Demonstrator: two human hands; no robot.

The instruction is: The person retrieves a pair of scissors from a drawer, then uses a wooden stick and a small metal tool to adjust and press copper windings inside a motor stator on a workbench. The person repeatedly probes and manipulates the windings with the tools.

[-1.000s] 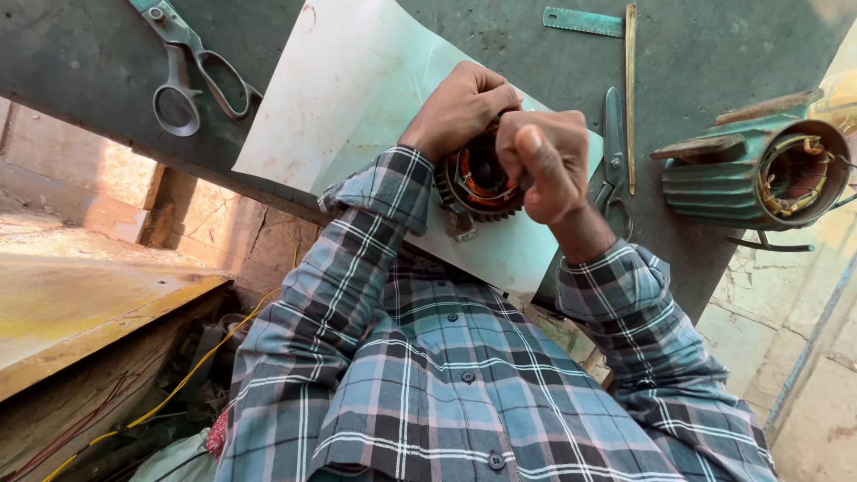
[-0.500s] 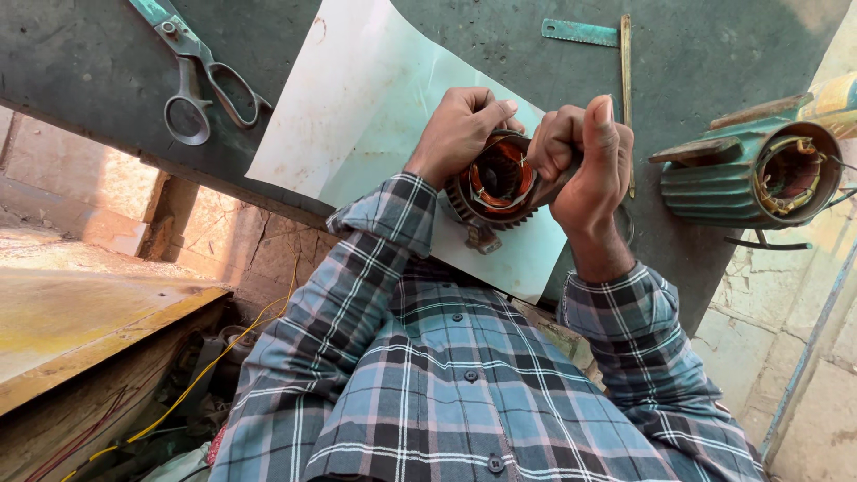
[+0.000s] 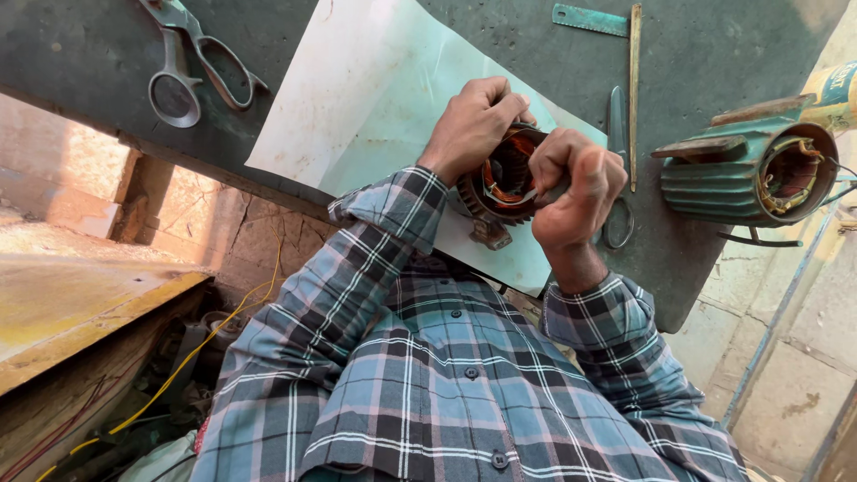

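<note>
— Over the pale sheet (image 3: 375,107) on the dark tabletop (image 3: 80,54), what do we have in our hands?

— We hold a small round motor stator (image 3: 502,183) with copper windings, lifted just above the sheet's near edge. Our left hand (image 3: 471,125) is wrapped over its top and left side, fingers closed on the ribbed housing. Our right hand (image 3: 576,183) is curled tight at the stator's right rim, thumb up; we cannot tell what, if anything, it pinches there.

— And around us?

— Large scissors (image 3: 192,62) lie well apart at the far left. A second, smaller pair of scissors (image 3: 618,170) lies just behind our right hand, beside a thin metal strip (image 3: 635,89). A bigger green motor housing (image 3: 754,170) rests on its side at the right.
</note>
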